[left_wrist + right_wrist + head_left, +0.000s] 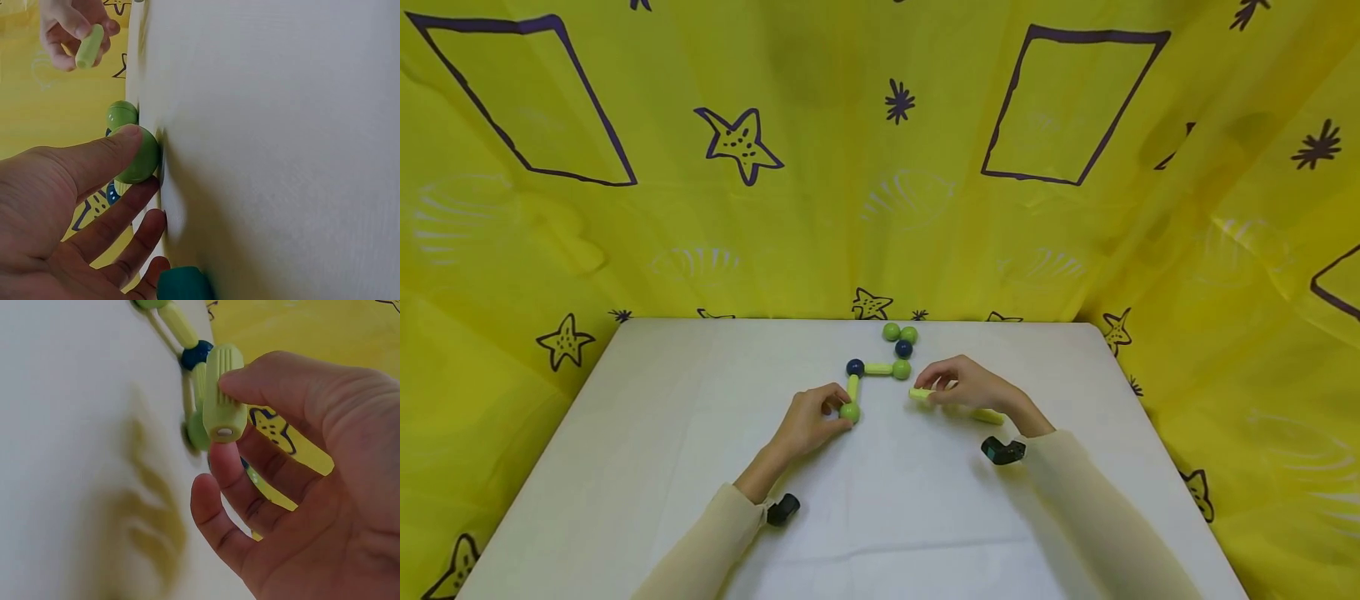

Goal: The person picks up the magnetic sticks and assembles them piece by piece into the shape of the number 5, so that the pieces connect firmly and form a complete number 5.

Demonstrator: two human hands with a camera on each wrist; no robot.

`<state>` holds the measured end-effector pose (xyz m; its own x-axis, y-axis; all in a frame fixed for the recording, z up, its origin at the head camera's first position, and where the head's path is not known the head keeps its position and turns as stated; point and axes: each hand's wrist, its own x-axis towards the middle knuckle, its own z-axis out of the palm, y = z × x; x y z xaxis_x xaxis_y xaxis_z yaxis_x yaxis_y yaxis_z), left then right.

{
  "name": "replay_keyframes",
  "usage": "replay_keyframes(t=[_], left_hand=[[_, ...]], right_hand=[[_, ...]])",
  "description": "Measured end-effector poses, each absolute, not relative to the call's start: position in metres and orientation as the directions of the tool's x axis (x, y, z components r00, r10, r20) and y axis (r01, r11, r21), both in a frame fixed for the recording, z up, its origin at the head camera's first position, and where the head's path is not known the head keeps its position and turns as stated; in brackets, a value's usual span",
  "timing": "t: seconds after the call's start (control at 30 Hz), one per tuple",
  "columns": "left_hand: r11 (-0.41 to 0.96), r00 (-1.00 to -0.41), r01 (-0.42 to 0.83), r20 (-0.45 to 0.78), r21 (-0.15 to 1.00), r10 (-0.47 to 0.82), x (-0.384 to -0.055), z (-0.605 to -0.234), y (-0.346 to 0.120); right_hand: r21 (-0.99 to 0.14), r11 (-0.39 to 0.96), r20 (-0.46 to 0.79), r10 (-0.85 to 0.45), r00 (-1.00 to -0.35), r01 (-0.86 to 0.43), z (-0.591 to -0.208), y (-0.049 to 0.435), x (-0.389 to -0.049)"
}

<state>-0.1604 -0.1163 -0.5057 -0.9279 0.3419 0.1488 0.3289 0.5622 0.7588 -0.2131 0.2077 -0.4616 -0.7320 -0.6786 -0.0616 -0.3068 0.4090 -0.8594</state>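
My left hand [805, 421] pinches a green ball [850, 412] between thumb and fingers on the white table. From that ball a pale yellow-green rod [853, 388] runs to a dark blue ball [855, 367]. A second rod [878, 369] joins the blue ball to another green ball [902, 369], making an angled chain. Above the table, to the right of the chain, my right hand [966, 387] holds a loose ridged magnetic rod [224, 419] between thumb and fingers. A small silvery spot shows at the rod's near end in the right wrist view.
Behind the chain's right end lie a dark blue ball [904, 349] and two green balls [891, 332]. One more pale rod [988, 416] lies on the table [880, 500] under my right hand. A yellow patterned curtain [820, 208] surrounds the table's back and sides.
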Motion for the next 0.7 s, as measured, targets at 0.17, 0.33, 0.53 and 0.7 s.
replay_keyframes(t=[0.17,0.33,0.53,0.7], left_hand=[[0.554,-0.926,0.332,0.151,0.764,0.347,-0.161,-0.505,-0.114],[0.553,-0.927,0.328,0.148,0.766,0.344,-0.161,-0.504,-0.114],[0.56,-0.932,0.316,0.14,0.766,0.334,-0.161,-0.504,-0.114],[0.565,-0.931,0.325,0.151,0.758,0.333,-0.161,-0.505,-0.114]], right_hand=[[-0.849,0.428,-0.087,-0.691,-0.717,-0.31,-0.466,0.19,-0.215],[-0.838,0.462,-0.129,-0.684,-0.718,-0.29,-0.471,0.171,-0.217],[-0.831,0.471,-0.142,-0.694,-0.706,-0.296,-0.482,0.154,-0.218],[-0.825,0.466,-0.128,-0.704,-0.698,-0.319,-0.487,0.143,-0.218]])
